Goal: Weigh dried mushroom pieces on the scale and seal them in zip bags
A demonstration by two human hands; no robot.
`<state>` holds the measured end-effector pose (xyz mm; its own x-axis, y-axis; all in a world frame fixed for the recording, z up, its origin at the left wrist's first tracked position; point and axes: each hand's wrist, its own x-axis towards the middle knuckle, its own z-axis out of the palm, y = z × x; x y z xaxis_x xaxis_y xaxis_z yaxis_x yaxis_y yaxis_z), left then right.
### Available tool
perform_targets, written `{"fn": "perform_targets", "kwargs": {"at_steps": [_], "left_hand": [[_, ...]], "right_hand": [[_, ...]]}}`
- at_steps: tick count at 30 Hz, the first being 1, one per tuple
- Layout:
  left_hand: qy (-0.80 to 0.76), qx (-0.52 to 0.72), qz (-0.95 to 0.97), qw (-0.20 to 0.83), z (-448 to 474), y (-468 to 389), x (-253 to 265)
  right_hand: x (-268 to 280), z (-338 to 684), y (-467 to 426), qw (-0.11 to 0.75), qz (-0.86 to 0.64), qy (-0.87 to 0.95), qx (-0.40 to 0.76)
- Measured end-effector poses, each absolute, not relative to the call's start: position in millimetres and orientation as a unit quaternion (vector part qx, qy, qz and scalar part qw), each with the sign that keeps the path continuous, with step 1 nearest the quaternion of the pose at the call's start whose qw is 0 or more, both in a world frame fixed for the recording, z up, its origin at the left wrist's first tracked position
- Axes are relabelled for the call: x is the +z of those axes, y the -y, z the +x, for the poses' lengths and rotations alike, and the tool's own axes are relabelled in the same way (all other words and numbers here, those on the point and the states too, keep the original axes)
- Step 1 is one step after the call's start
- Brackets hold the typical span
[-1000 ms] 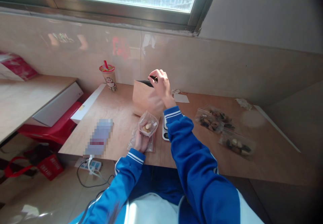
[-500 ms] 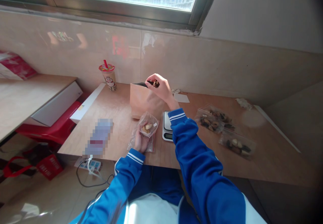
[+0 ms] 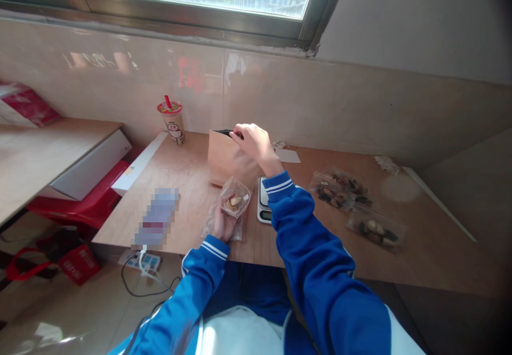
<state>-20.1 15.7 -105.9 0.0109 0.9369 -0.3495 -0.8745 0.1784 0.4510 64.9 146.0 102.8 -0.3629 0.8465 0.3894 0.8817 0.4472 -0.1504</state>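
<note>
My left hand (image 3: pixel 226 222) is closed around a clear plastic zip bag (image 3: pixel 239 188) that holds a few pale, chunky pieces (image 3: pixel 233 201). Beneath that hand, more clear plastic lies on the table. My right hand (image 3: pixel 256 143) is at the open top of a brown paper bag (image 3: pixel 226 160), its fingers bent over the rim. Between those fingers shows a bit of a dark brown dried piece (image 3: pixel 240 135), mostly covered. Partly under my right sleeve sits a white digital kitchen scale (image 3: pixel 264 214).
Filled clear bags (image 3: pixel 334 190) of dark dried pieces lie on the right, with another bag (image 3: pixel 374 230) nearer me. A lidded drink cup (image 3: pixel 175 126) with a red straw stands back left. A blurred-out phone-shaped item (image 3: pixel 156 219) lies front left, cabled to a power strip (image 3: pixel 147 261).
My right hand has dipped slightly and moved a little right at the paper bag's mouth, covering more of the dark piece. The paper bag has shifted slightly. My left hand stays still.
</note>
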Motion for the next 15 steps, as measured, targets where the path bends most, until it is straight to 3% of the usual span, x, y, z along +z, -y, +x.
{"fn": "perform_targets", "kwargs": {"at_steps": [8,15], "left_hand": [[-0.306,0.639,0.073,0.702,-19,-15,-104],[-0.299,0.632,0.079,0.711,-21,-15,-106]], "right_hand": [[134,63,-143,0.050,-0.489,0.871,0.000],[136,49,-156,0.043,-0.524,0.840,0.131]]}}
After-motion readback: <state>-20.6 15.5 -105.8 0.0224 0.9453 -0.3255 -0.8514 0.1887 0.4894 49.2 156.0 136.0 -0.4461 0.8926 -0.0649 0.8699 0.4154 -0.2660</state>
